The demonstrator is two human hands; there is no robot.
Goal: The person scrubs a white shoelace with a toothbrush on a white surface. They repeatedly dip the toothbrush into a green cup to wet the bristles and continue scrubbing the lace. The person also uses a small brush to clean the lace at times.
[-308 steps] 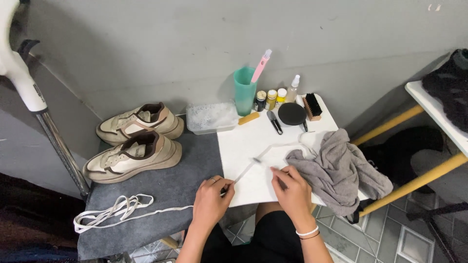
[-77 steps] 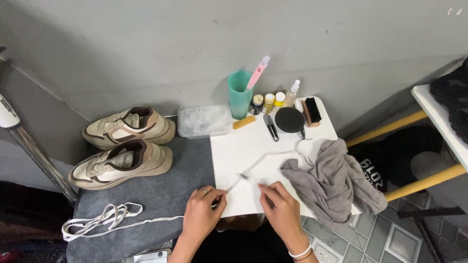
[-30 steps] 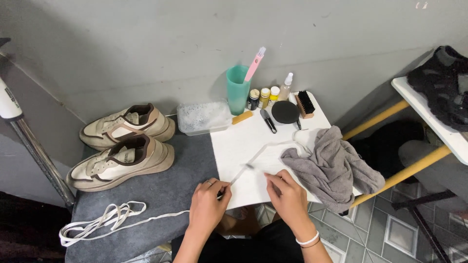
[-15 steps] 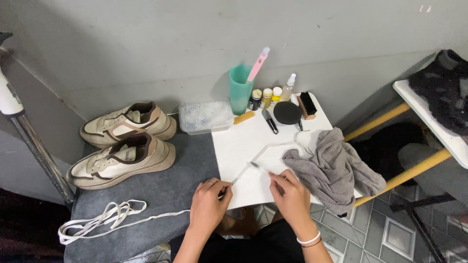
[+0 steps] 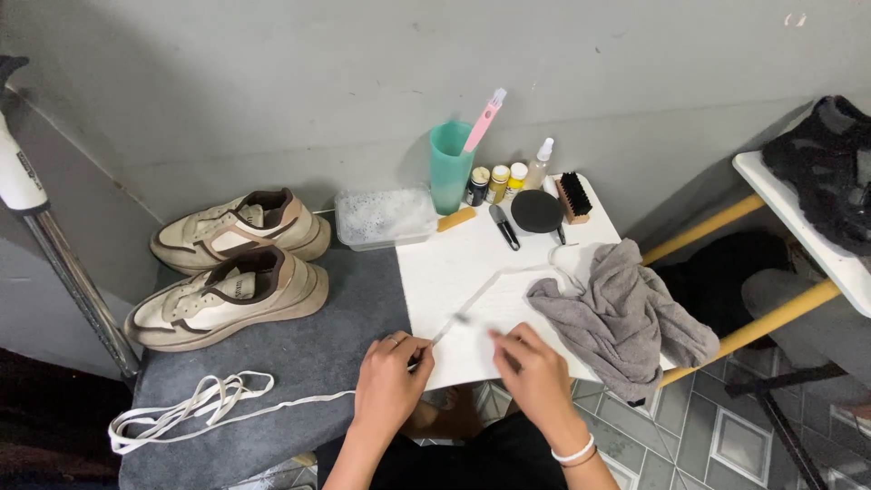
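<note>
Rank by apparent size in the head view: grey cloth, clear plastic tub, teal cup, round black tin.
1. Grey cloth, largest.
2. Clear plastic tub.
3. Teal cup.
4. Round black tin, smallest.
Cup and tin look close, so their order is unsure.

Single view — head-worn camera, looking steeply down from above and behind the left hand (image 5: 390,381) and right hand (image 5: 533,374), moderately near; white tabletop (image 5: 472,263) beyond the fingers — wall farthest.

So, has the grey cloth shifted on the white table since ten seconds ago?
No. The grey cloth still lies bunched at the right edge of the white table, below the round black tin, as before.
</note>
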